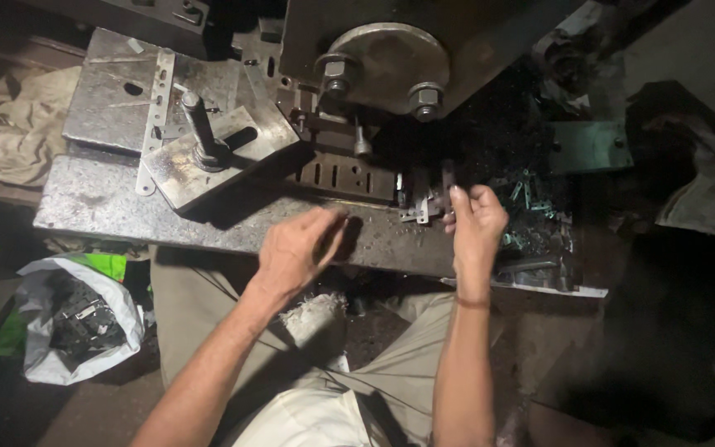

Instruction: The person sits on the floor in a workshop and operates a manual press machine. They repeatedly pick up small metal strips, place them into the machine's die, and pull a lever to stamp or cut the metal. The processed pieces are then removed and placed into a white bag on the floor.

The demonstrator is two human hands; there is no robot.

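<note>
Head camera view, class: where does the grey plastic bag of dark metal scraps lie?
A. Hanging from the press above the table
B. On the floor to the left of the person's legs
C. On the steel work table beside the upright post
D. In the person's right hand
B: the plastic bag lies down on the floor, left of the person's trouser legs, below the edge of the steel table.

Two hands over the bench — a left hand (295, 248) and a right hand (475, 217). One press (391, 50) stands behind them, with one round disc (395, 54) on its face and two big nuts (425, 98) bolted there. One steel block (221, 153) carries one upright post (199, 124). One flat strip (155, 112) with holes lies beside it. One white bag (76, 323) of scrap on the floor, one rag (18, 132) at the left — the small stamped pieces (531, 199) are too many and too dim to count.
</note>
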